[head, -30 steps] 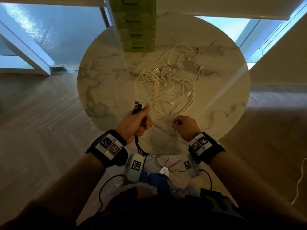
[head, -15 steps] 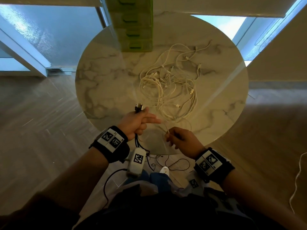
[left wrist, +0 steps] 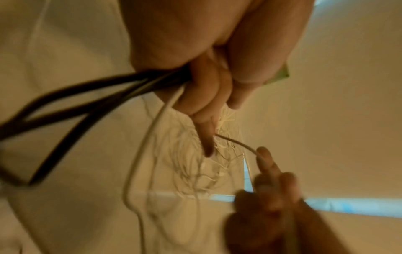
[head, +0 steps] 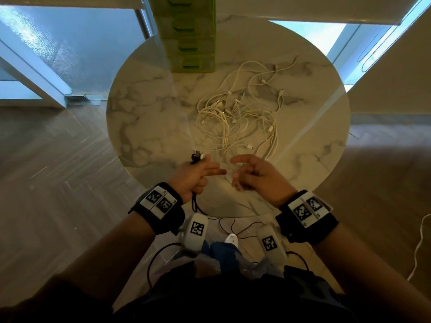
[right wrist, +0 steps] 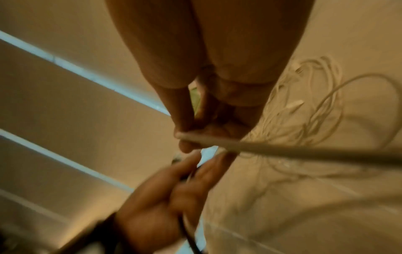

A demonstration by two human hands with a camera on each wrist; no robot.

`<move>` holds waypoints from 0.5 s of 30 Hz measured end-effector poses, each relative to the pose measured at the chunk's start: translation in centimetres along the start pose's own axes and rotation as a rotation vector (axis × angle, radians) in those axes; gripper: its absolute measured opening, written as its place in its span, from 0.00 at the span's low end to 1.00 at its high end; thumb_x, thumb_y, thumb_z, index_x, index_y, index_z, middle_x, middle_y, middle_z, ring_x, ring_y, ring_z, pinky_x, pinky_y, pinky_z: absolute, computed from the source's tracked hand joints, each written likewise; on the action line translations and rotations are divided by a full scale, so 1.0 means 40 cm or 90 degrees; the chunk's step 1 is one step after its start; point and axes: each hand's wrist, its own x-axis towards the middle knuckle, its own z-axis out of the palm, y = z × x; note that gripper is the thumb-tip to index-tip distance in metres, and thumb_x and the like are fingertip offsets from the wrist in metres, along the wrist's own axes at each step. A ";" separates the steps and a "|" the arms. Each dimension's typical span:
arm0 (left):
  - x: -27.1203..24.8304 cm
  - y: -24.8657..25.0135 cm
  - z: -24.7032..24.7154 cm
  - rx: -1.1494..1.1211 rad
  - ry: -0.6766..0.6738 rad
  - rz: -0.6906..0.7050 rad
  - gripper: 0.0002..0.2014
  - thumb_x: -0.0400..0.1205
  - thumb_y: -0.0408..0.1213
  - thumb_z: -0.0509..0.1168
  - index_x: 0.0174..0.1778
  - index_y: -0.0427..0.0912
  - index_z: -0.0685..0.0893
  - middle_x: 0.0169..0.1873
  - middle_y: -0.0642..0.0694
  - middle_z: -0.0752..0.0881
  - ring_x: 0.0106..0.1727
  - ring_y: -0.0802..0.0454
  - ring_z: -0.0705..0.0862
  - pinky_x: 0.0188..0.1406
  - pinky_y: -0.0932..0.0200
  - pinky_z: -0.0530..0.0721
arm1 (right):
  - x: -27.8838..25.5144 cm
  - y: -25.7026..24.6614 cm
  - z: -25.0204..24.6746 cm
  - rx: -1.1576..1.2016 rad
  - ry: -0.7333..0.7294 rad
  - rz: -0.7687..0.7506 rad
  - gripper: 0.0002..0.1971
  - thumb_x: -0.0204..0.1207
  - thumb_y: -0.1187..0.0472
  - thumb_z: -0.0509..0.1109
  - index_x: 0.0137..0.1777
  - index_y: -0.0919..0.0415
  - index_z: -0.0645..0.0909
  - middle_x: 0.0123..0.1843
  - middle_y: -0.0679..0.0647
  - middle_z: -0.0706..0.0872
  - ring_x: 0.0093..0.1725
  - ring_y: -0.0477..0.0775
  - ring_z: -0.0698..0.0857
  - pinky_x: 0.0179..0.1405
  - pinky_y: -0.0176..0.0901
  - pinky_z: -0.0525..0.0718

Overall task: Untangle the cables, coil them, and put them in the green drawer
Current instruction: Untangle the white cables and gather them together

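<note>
Already the left hand (head: 194, 176) grips a coiled black cable (head: 196, 157) with a white cable (left wrist: 150, 137), index finger pointing right. Just right of it, the right hand (head: 254, 174) pinches that white strand. Above them on the counter (head: 144, 108) lies the tangled pile (head: 240, 117); the green drawer (head: 192, 62) stands at upper centre.
</note>
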 end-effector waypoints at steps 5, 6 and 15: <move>0.010 0.011 0.017 -0.076 -0.026 -0.010 0.16 0.87 0.45 0.54 0.54 0.38 0.80 0.17 0.56 0.72 0.13 0.63 0.60 0.09 0.71 0.56 | -0.018 0.063 0.052 -0.061 -0.097 0.070 0.06 0.81 0.70 0.61 0.48 0.58 0.72 0.39 0.56 0.86 0.35 0.48 0.85 0.39 0.40 0.83; 0.006 0.007 0.012 -0.054 -0.028 0.015 0.14 0.86 0.44 0.55 0.54 0.39 0.81 0.17 0.55 0.70 0.14 0.63 0.60 0.09 0.70 0.56 | -0.014 0.071 0.047 -0.044 -0.080 0.105 0.03 0.83 0.64 0.59 0.49 0.59 0.73 0.41 0.57 0.87 0.37 0.50 0.85 0.41 0.41 0.82; -0.048 -0.049 0.011 0.265 -0.092 0.187 0.09 0.85 0.38 0.59 0.48 0.42 0.84 0.20 0.52 0.74 0.17 0.64 0.70 0.18 0.73 0.68 | 0.111 0.032 0.022 -0.017 -0.023 0.190 0.23 0.82 0.42 0.53 0.53 0.56 0.83 0.46 0.50 0.88 0.47 0.48 0.84 0.50 0.44 0.78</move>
